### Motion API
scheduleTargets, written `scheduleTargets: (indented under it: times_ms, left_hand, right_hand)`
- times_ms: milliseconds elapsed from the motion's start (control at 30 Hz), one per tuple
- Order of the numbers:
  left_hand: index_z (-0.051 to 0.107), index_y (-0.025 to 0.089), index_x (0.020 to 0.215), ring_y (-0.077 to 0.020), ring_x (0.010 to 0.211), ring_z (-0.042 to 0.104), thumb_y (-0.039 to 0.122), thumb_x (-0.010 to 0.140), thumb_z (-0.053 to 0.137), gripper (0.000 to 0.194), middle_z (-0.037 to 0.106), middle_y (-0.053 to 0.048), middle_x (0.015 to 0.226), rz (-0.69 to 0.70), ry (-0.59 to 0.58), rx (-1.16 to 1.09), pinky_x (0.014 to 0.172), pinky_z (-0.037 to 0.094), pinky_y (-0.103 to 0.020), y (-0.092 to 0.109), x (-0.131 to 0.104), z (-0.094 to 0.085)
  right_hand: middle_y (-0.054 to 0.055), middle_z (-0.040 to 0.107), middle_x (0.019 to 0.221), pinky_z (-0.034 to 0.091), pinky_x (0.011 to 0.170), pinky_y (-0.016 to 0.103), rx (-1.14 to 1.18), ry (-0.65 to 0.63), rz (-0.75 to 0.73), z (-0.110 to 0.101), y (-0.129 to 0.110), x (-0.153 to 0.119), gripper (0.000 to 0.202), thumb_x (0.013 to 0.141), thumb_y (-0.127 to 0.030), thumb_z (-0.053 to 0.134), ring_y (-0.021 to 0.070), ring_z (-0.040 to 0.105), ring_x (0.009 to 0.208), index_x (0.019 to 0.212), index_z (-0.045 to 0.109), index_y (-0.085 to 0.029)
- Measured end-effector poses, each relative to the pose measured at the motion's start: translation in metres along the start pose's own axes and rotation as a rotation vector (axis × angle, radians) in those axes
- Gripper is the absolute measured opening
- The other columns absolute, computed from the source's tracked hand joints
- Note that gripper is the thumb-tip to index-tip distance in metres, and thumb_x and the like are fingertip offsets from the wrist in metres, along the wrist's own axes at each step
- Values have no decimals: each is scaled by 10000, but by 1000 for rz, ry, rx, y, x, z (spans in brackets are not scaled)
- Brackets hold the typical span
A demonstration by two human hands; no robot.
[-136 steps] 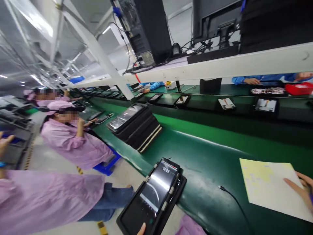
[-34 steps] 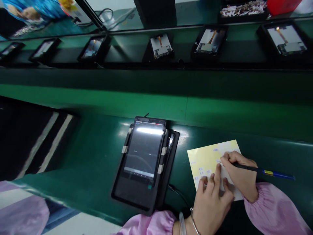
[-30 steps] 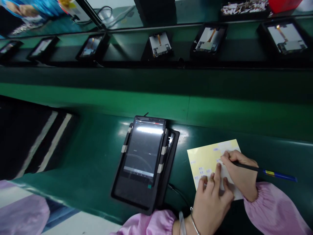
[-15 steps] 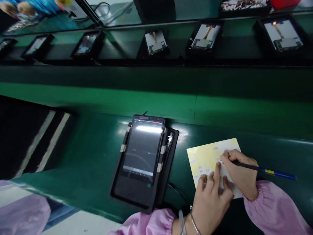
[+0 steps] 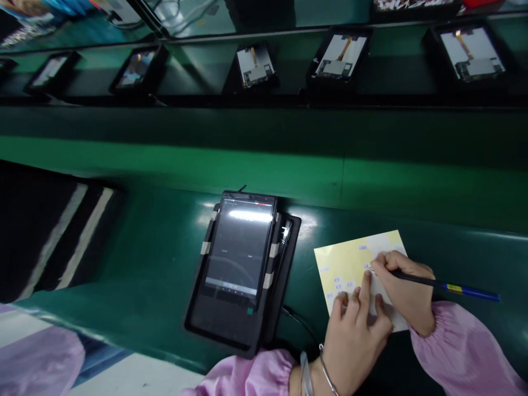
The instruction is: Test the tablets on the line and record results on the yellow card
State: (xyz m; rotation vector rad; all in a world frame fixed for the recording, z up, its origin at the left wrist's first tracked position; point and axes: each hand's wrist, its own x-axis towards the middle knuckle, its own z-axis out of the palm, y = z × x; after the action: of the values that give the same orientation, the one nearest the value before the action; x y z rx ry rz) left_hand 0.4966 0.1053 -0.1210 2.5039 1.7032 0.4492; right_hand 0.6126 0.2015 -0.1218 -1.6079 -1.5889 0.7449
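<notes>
Across the far ledge [image 5: 202, 77] lie six devices [image 5: 253, 65]; nearer, one black stack [image 5: 25, 231] sits left. One tablet [image 5: 241, 236], now out of the left hand [image 5: 355, 349], lies mid-bench [image 5: 148, 264], freeing those fingers to press, gripping nothing, on one sheet [image 5: 338, 261] to its right. The right hand [image 5: 408, 297] pinches one pen [image 5: 472, 293], tip at the sheet

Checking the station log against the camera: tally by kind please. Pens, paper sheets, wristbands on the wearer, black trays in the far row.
Pen: 1
Paper sheet: 1
Wristbands: 2
Black trays in the far row: 6, the leftmost cut off by the picture edge
Total: 10
</notes>
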Motion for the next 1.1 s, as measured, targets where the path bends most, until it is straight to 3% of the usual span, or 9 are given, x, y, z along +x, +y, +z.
scheduleTargets:
  times_ms: [200, 500, 733, 1100]
  left_hand:
    - [640, 193, 1140, -278, 1089, 595, 420, 805, 816, 442, 536, -224, 1456, -1, 16, -15, 858, 440, -407, -2, 0, -2]
    - [629, 196, 1168, -263, 1078, 577, 430, 852, 773, 418, 423, -182, 1562, 29, -55, -42, 861, 444, -409, -3, 0, -2]
    - [636, 184, 1152, -265, 1066, 576, 405, 875, 746, 370, 462, -189, 1533, 23, -43, -41, 864, 435, -409, -2, 2, -5]
    - [640, 183, 1162, -265, 1064, 579, 398, 912, 697, 334, 483, -180, 1519, 16, -33, -33, 875, 425, -417, -3, 2, -4]
  right_hand:
    - [-75, 400, 509, 331, 456, 244, 10, 14, -5, 0, -2, 2, 407, 885, -320, 601, 117, 389, 434, 558, 387, -208]
    - [-79, 416, 498, 319, 447, 246, -23, 43, 26, -2, 2, 4, 416, 869, -342, 621, 108, 400, 416, 540, 406, -206]
    - [-71, 435, 505, 328, 446, 255, -10, 37, 63, -2, 3, 3, 410, 868, -352, 616, 127, 416, 424, 542, 410, -214]
    - [-75, 446, 503, 348, 459, 243, 18, 39, 3, -1, -1, 4, 404, 880, -327, 622, 119, 439, 423, 543, 435, -207]
